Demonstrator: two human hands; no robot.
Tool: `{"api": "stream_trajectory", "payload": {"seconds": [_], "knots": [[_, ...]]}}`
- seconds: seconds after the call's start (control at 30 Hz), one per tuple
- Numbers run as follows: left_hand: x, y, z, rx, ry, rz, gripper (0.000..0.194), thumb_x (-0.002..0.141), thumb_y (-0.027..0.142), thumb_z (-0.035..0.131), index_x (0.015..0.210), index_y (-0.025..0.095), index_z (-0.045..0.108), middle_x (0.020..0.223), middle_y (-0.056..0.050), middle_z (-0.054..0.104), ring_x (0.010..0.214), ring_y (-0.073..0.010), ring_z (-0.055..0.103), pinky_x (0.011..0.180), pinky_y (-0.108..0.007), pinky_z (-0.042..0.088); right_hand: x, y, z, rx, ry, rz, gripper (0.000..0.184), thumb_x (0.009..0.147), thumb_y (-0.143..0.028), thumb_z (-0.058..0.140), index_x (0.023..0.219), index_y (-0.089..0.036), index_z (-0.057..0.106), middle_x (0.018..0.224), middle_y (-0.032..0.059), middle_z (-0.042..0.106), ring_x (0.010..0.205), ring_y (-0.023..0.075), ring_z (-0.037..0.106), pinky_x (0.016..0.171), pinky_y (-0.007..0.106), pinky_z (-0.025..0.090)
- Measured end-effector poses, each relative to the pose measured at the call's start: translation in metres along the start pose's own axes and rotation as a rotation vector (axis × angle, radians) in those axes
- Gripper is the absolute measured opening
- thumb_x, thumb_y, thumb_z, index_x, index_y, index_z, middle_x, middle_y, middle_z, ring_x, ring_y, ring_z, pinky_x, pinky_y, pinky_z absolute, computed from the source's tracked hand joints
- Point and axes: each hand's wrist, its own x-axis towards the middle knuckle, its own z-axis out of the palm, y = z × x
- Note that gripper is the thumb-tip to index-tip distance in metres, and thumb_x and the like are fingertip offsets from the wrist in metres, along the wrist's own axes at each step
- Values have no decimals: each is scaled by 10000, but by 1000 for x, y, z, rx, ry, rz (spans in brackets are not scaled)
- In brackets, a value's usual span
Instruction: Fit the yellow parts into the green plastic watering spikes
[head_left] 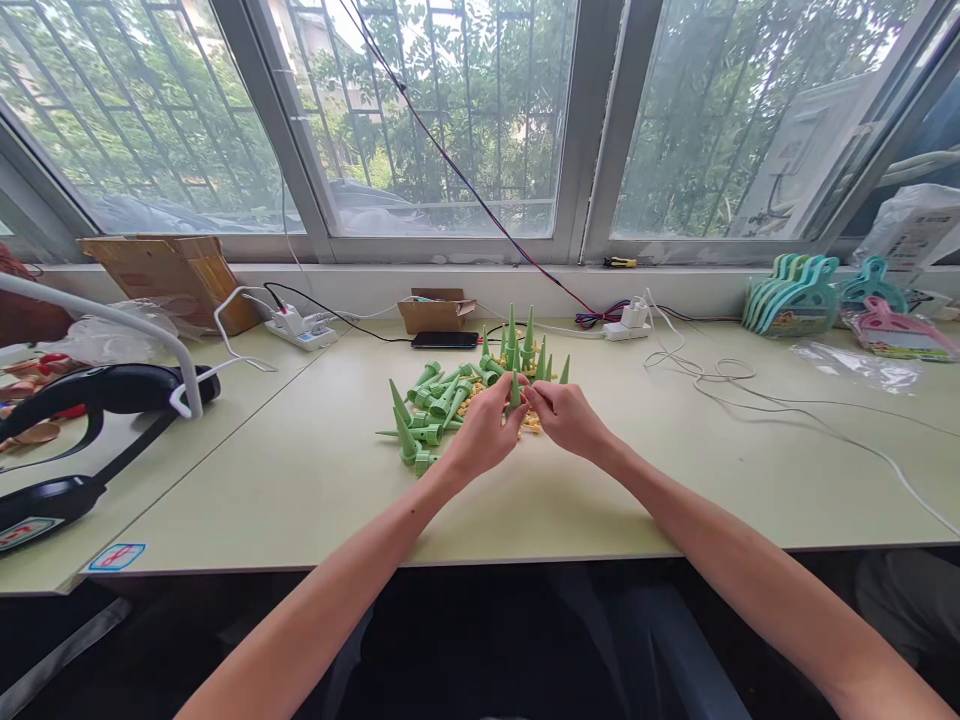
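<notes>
A heap of green plastic cone spikes (431, 405) lies on the pale green table (645, 470), with several more spikes standing upright (521, 345) behind it. Small yellow pieces (534, 424) are scattered under and among them. My left hand (484, 425) is closed on one green spike (514, 390), tip pointing up. My right hand (570, 415) meets it from the right, fingers pinched against the same spike; whether it also holds a small piece I cannot make out.
A black phone (445, 340) and a small cardboard box (435, 310) lie behind the heap. Power strips (300, 325) and white cables (750, 385) run along the back. A black headset (82, 400) sits left, teal plastic hangers (795, 290) far right.
</notes>
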Motion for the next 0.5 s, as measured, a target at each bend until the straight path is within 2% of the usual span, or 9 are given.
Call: {"api": "stream_trajectory", "payload": {"seconds": [0.5], "knots": [[0,1,0,-1,2,-7,211,887,256,510,1088,192,524,902,-43,656,788,-150,626,754,-294,531,0,0,0,23,-1,-8,372,955,-353,371,620,-196,337,525,-38,370,503,95,301,504,233,229]]}}
